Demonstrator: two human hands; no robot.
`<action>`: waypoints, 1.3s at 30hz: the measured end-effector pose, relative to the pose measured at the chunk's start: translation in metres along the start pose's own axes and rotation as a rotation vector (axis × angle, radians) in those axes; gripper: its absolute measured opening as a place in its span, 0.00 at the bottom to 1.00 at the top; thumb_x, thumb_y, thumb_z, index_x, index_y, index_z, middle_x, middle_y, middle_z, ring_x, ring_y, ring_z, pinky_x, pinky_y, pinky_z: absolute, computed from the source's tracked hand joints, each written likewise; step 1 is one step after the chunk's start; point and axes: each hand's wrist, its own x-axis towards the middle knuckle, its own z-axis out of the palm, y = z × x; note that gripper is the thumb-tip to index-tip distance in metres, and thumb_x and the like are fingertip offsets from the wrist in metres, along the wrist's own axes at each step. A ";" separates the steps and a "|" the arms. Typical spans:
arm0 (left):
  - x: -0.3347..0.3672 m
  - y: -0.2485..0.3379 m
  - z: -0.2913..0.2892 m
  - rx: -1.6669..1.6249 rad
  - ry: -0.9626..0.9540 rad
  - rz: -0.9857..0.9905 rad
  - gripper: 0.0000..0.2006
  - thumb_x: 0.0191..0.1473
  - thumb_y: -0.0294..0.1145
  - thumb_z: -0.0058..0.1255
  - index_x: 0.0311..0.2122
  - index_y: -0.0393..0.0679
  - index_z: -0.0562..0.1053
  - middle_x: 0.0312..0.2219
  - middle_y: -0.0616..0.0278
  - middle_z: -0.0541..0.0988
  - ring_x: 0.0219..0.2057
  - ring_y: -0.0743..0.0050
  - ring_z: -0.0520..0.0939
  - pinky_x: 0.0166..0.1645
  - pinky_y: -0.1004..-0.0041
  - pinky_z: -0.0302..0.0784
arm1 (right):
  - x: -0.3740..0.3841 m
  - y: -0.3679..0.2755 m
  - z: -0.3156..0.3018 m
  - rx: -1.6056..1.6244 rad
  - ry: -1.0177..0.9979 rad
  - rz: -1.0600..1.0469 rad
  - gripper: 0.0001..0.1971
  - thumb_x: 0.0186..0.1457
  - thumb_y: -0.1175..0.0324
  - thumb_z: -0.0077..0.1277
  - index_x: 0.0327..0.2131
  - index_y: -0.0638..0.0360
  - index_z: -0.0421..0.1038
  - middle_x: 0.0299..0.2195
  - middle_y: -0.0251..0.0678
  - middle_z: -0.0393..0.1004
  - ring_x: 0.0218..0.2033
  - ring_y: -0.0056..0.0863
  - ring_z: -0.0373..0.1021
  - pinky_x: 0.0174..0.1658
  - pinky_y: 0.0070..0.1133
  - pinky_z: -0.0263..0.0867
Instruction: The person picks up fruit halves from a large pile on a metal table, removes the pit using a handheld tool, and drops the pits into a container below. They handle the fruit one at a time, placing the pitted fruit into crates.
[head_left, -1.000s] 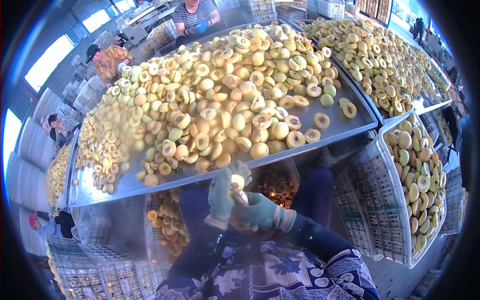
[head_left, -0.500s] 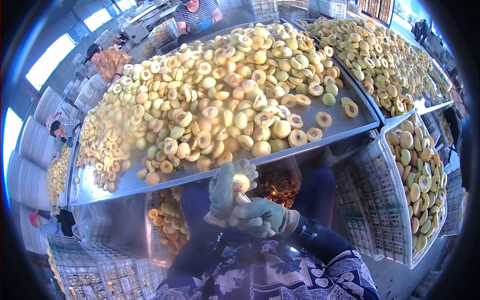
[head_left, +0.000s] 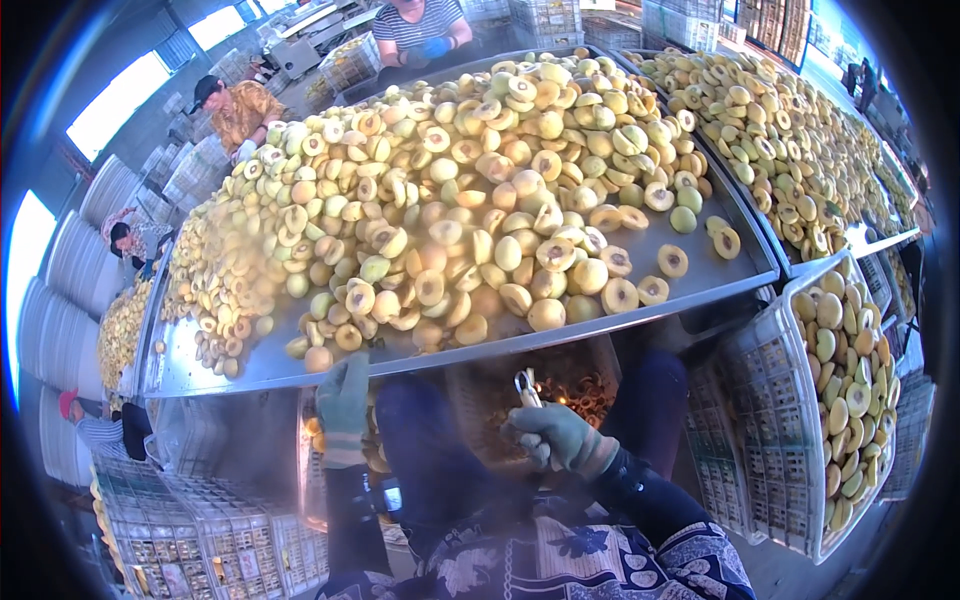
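In my gloved right hand (head_left: 563, 440) is a small pitting tool (head_left: 526, 388), its bright metal loop pointing up and away from me. Beneath that loop lies a container with dark orange pits and scraps (head_left: 583, 397). My gloved left hand (head_left: 343, 408) is at the near rim of the metal table (head_left: 700, 268), above a crate (head_left: 312, 490) that is partly hidden by my arm and leg. The left fingers are foreshortened, and whether they hold anything is hidden. Halved yellow-green stone fruit (head_left: 430, 285), like apricots or peaches, is heaped on the table, many halves showing brown centres.
At my right leans a white crate (head_left: 788, 420) full of fruit halves. A second heaped table (head_left: 800, 150) adjoins on the far right. Stacked crates (head_left: 205, 530) stand at lower left. Several people work around, one across the table (head_left: 425, 30), one at far left (head_left: 240, 110).
My hands have parted: the left went left and down to the table rim, away from the fruit half it held against the tool. The right moved slightly right, still gripping the tool.
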 end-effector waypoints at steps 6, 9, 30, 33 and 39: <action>0.021 -0.004 0.008 0.636 -0.044 0.200 0.20 0.47 0.51 0.49 0.36 0.43 0.75 0.27 0.46 0.77 0.33 0.48 0.76 0.41 0.58 0.69 | 0.024 0.022 -0.014 -0.311 0.040 -0.066 0.07 0.50 0.69 0.50 0.25 0.62 0.70 0.17 0.29 0.65 0.16 0.15 0.62 0.18 0.15 0.59; 0.046 -0.013 0.054 0.591 -0.044 0.325 0.25 0.46 0.53 0.50 0.40 0.41 0.72 0.32 0.46 0.77 0.35 0.46 0.77 0.42 0.60 0.70 | 0.022 0.014 -0.007 -0.606 -0.173 -0.353 0.05 0.47 0.70 0.52 0.27 0.61 0.71 0.18 0.29 0.66 0.16 0.17 0.63 0.21 0.16 0.61; -0.033 0.033 0.094 -0.778 -0.547 -0.108 0.21 0.48 0.24 0.45 0.50 0.34 0.68 0.42 0.57 0.75 0.39 0.76 0.76 0.46 0.78 0.72 | 0.014 -0.029 0.068 -0.232 0.040 -0.448 0.09 0.60 0.75 0.41 0.43 0.56 0.67 0.38 0.27 0.72 0.38 0.15 0.68 0.41 0.15 0.64; -0.046 0.035 0.104 -0.729 -0.490 -0.024 0.20 0.55 0.34 0.43 0.49 0.32 0.67 0.41 0.54 0.75 0.37 0.70 0.77 0.45 0.73 0.74 | 0.010 -0.022 0.057 -0.483 0.099 -0.568 0.09 0.59 0.71 0.42 0.43 0.57 0.67 0.37 0.32 0.74 0.38 0.22 0.69 0.42 0.19 0.64; -0.059 0.057 0.113 -0.880 -0.494 -0.271 0.21 0.59 0.41 0.40 0.49 0.34 0.67 0.41 0.50 0.74 0.37 0.63 0.78 0.43 0.68 0.76 | -0.006 -0.023 0.047 -1.044 0.316 -0.607 0.17 0.56 0.58 0.50 0.42 0.60 0.68 0.33 0.35 0.74 0.36 0.20 0.70 0.41 0.19 0.65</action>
